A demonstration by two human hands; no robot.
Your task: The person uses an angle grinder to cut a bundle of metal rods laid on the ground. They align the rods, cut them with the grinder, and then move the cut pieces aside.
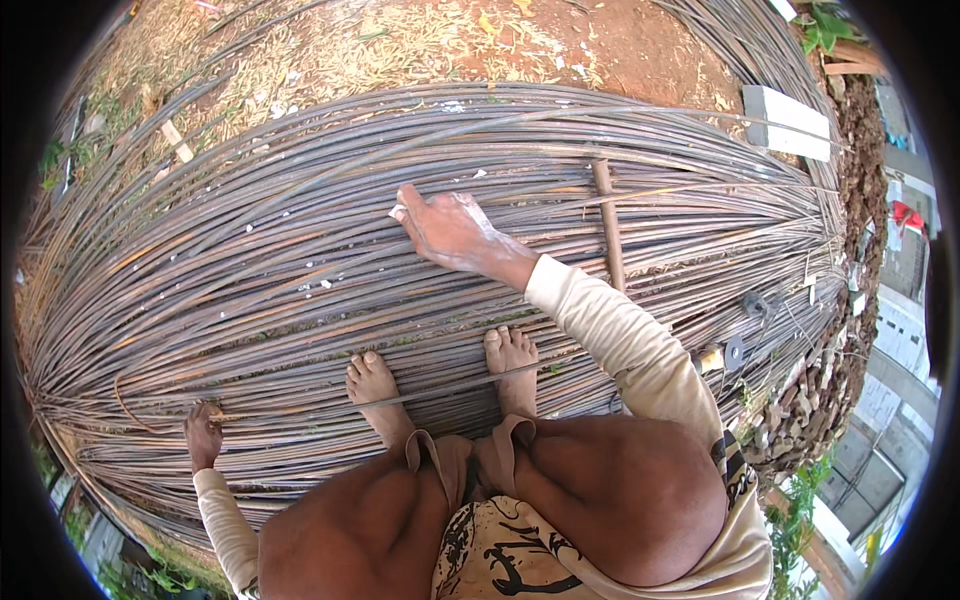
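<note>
Long steel rods (330,265) lie in a wide layer across the ground, and I squat barefoot on them. Above the middle of the layer is my right hand (455,230), dusted white, its fingers closed on a small white piece that looks like chalk (397,212). Low at the left, my left hand (203,432) has its fingers closed round a steel rod (440,390). That rod runs to the right, passing in front of my ankles and over my right foot. Part of the left grip is hidden.
A brown bar (608,225) lies crosswise on the rods at right. Beyond it sit a white block (786,122) and a grey disc-ended tool (733,352). White crumbs dot the rods. Straw-strewn red soil (640,45) borders the far side; rubble (810,400) edges the right.
</note>
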